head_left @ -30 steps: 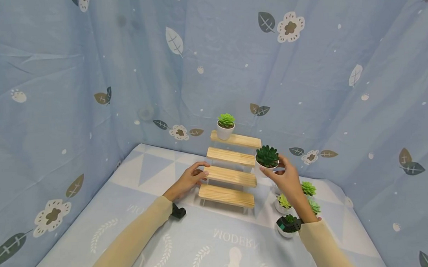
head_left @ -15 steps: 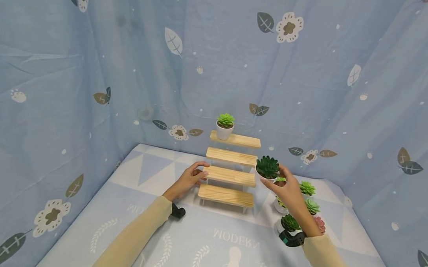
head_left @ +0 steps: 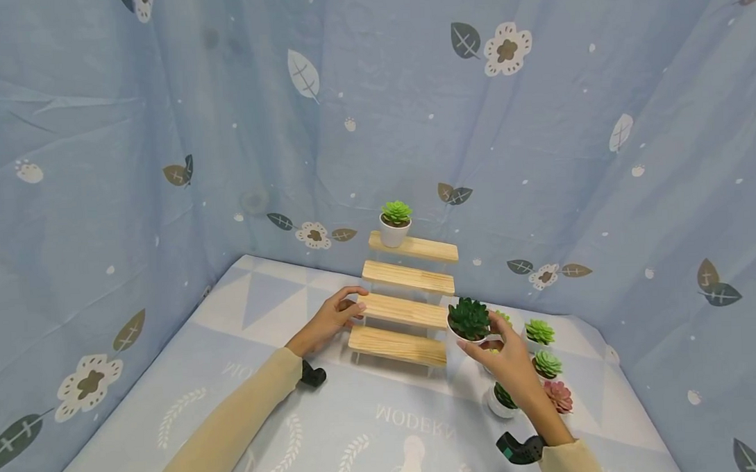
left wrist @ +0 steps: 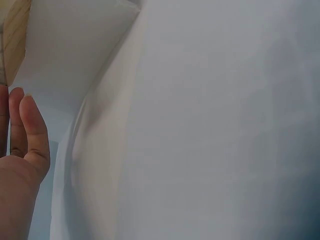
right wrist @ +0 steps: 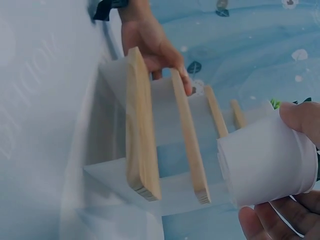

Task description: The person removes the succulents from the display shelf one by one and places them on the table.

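Note:
My right hand (head_left: 504, 356) pinches the rim of a white pot with a dark green succulent (head_left: 468, 319), thumb at the near side. In the right wrist view the white pot (right wrist: 270, 157) is beside the right ends of the steps. My left hand (head_left: 327, 321) holds the left end of the second step from the front on a wooden tiered stand (head_left: 397, 345); this stand has clear side supports. In the left wrist view the left fingers (left wrist: 35, 120) reach up to a wooden step (left wrist: 15, 40). On the top step sits a bright green succulent (head_left: 394, 214) in a white pot.
Right of the stand stand several potted succulents, among them a light green one (head_left: 540, 332), a pale green one (head_left: 548, 364), a pink one (head_left: 559, 396) and a dark green one (head_left: 502, 400). A patterned blue curtain (head_left: 373, 90) closes off the back and sides.
My right hand has lowered the dark green succulent from about the second-highest step's level toward the lower steps, drawing slightly toward me. My left hand stays at the stand.

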Demonstrator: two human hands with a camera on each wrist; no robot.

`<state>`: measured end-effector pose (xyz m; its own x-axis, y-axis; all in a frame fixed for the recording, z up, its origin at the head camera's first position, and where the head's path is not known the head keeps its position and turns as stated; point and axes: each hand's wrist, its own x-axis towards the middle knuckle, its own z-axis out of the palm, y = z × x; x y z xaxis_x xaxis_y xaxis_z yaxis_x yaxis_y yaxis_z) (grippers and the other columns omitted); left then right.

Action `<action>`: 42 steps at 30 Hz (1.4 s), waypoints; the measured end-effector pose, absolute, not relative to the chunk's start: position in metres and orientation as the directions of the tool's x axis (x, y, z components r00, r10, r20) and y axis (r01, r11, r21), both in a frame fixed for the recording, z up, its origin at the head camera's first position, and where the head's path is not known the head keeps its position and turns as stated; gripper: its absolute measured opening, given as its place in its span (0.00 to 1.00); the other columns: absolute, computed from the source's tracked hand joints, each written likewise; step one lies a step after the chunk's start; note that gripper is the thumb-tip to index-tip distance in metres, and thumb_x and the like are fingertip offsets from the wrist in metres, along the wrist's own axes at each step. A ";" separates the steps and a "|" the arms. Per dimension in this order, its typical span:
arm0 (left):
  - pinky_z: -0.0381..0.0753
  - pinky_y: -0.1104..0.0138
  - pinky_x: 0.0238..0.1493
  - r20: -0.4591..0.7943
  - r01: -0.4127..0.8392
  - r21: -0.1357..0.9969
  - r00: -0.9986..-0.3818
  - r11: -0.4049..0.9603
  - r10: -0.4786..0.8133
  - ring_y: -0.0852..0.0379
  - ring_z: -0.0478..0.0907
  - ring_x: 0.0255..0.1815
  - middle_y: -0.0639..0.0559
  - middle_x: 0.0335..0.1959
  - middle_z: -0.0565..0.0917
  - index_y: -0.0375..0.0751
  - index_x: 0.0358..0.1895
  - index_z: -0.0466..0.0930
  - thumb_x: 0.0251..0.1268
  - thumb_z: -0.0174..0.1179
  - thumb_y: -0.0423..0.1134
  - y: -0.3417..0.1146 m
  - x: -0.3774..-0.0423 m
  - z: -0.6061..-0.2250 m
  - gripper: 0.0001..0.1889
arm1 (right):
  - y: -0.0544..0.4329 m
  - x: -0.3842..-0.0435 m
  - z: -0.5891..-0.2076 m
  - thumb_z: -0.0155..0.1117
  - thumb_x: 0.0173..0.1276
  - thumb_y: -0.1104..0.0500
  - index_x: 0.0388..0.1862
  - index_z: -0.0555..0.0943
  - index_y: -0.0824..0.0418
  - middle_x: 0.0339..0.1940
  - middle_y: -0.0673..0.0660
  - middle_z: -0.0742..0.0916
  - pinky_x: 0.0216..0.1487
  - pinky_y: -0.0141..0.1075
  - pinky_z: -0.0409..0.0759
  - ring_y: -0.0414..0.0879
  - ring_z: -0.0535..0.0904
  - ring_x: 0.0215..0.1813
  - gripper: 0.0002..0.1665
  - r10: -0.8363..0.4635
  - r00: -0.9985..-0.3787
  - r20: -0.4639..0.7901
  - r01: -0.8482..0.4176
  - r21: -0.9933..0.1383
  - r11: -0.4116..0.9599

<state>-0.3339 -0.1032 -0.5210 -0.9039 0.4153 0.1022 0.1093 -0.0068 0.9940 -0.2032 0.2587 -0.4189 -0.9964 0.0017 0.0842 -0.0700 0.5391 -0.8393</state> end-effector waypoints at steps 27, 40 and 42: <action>0.80 0.54 0.51 0.095 0.093 0.995 -0.906 -0.026 0.412 0.40 0.78 0.56 0.41 0.50 0.80 0.59 0.70 0.71 0.76 0.61 0.52 -0.103 -0.332 -0.520 0.23 | 0.261 -0.159 -0.452 0.83 0.58 0.53 0.77 0.66 0.55 0.57 0.61 0.78 0.42 0.37 0.84 0.48 0.85 0.48 0.51 -0.002 -0.999 -0.045 0.040 -0.909 0.415; 0.80 0.54 0.51 0.103 0.098 0.995 -0.908 -0.033 0.406 0.38 0.79 0.55 0.41 0.50 0.80 0.56 0.70 0.71 0.77 0.61 0.51 -0.102 -0.331 -0.520 0.23 | 0.259 -0.144 -0.471 0.85 0.56 0.51 0.78 0.64 0.56 0.61 0.62 0.79 0.45 0.40 0.84 0.49 0.84 0.48 0.55 0.028 -0.991 -0.134 0.134 -0.901 0.412; 0.80 0.55 0.51 0.102 0.097 0.995 -0.909 -0.032 0.404 0.39 0.79 0.55 0.42 0.49 0.80 0.56 0.71 0.71 0.77 0.61 0.51 -0.102 -0.331 -0.520 0.23 | 0.259 -0.142 -0.474 0.85 0.55 0.51 0.77 0.66 0.57 0.60 0.61 0.79 0.46 0.40 0.83 0.49 0.84 0.48 0.55 0.036 -0.989 -0.147 0.148 -0.898 0.414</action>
